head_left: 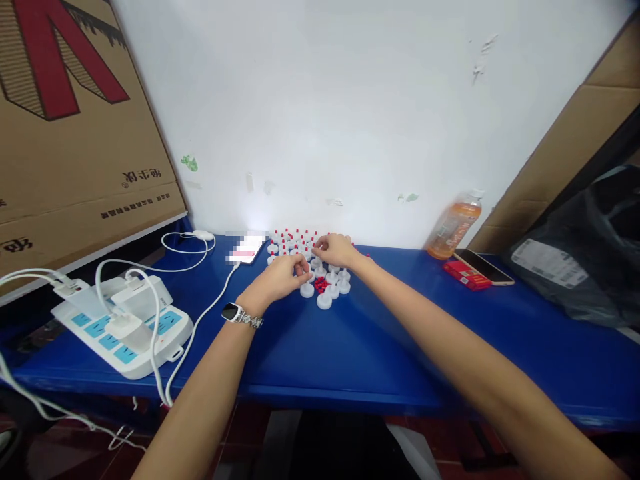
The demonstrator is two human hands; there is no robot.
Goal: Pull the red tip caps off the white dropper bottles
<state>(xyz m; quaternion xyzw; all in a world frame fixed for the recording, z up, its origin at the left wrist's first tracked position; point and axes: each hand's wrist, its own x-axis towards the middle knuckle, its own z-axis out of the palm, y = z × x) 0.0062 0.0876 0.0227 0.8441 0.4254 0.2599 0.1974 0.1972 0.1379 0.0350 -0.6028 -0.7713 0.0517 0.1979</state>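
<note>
Against white wall (350, 100) at back, big cardboard box (75, 120) leans on L side. Blue table (350, 347) runs full width below. Black bag (585, 260) sits at far R end. White power strip (125, 327) w/ plugged chargers and cables at L front. Orange bottle (453, 230) tilted vs wall, R of centre; phone (483, 265) lies on red box (467, 275) just beside it. L hand (283, 277), watch (233, 312) on wrist, fingers bunched, tips pressed together over white caps (325, 280); what's pinched too small to tell. R hand (337, 250) just behind, tips also pressed together, same doubt. Caps cluster at table back-centre near wall, some red-topped. Red bits (320, 285) piled among front caps.
</note>
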